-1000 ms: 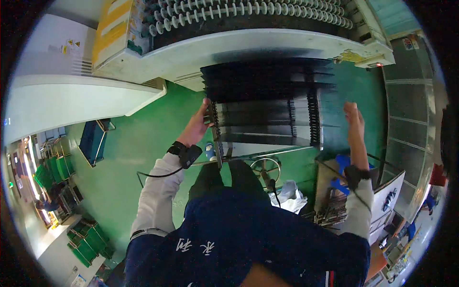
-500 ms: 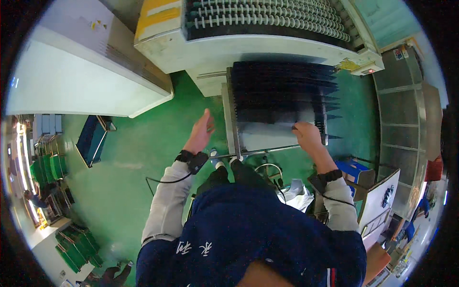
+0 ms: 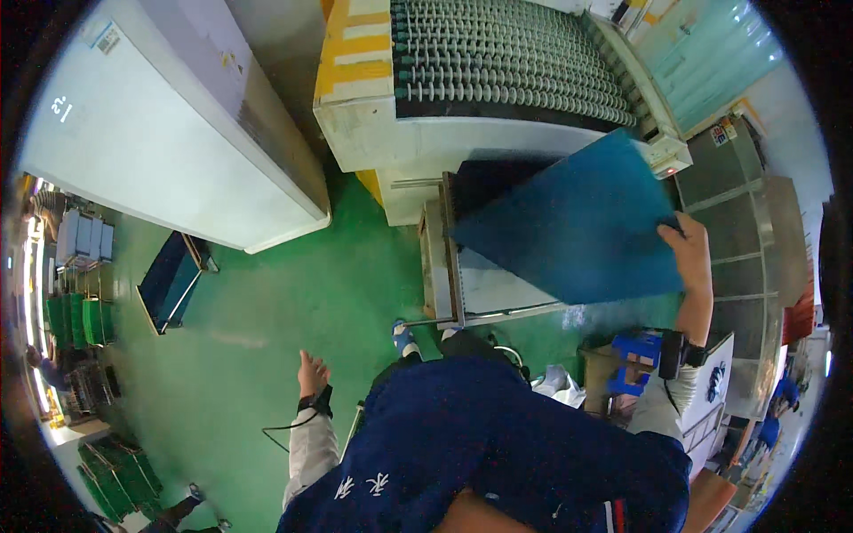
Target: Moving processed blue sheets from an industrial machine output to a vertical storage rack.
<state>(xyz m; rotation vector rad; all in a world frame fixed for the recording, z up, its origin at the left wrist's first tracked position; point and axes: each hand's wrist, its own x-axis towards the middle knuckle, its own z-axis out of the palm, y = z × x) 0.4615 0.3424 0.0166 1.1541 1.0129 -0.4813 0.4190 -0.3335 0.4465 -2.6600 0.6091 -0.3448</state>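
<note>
A thin, flat blue-teal panel [image 3: 582,226] is tilted over the slotted rack [image 3: 451,258], and my right hand [image 3: 689,249] pinches its right edge. The panel's left corner reaches close to the rack's toothed left rail; I cannot tell whether it touches. Behind it, dark panels [image 3: 498,180] stand in the rack, partly hidden by the held one. Over the floor at the lower left, my left hand [image 3: 313,373] is open, fingers stretched, holding nothing.
Beyond the rack stands a machine with rows of rollers [image 3: 506,75]. A large white cabinet [image 3: 151,133] is at the left, with a small rack of dark panels [image 3: 169,280] on the green floor. A blue crate [image 3: 633,360] sits near my right forearm.
My right hand has moved right with the blue panel, which now tilts above the rack. My left hand has dropped back toward my body, away from the rack.
</note>
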